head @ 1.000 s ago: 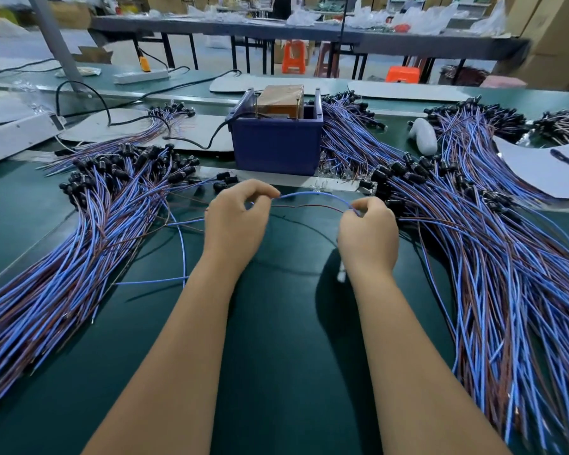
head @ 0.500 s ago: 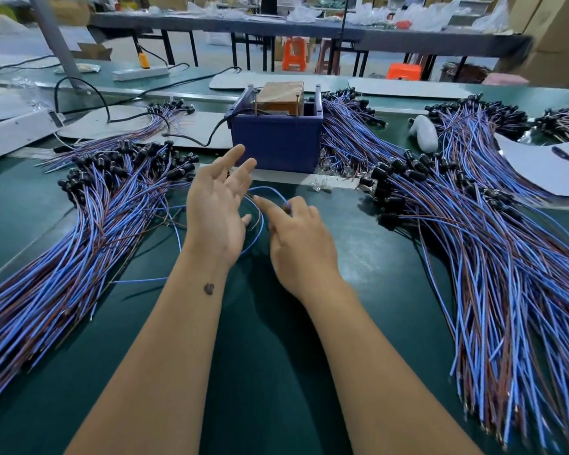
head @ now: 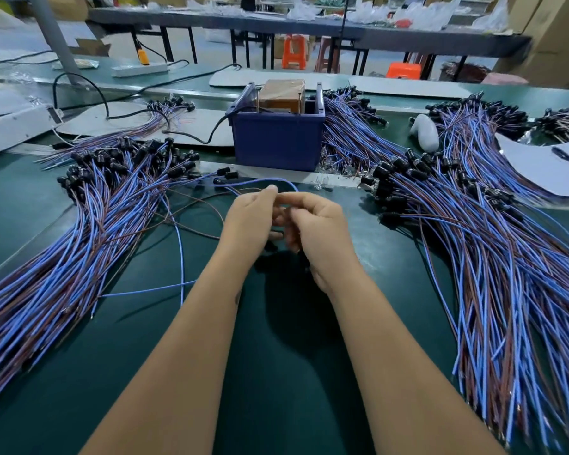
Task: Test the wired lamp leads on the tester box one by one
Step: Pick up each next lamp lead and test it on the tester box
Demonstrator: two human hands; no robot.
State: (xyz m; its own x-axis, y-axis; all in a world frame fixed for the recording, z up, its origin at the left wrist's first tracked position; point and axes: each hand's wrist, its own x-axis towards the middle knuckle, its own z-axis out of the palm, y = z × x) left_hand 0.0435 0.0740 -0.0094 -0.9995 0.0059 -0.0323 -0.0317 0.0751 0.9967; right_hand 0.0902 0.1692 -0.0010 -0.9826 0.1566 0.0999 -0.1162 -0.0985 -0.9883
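Blue-and-brown lead loops ahead of my left hand, which pinches it; my right hand curls round its end. I should separate both bare tips before reaching the tester box beyond.

Head view, down over bench

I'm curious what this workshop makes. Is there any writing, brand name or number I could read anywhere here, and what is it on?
None can be read.
Blue tester box: its front shows no print.
Brown block inside it: no label legible.
White sheets at the right: any marks are too blurred to read.
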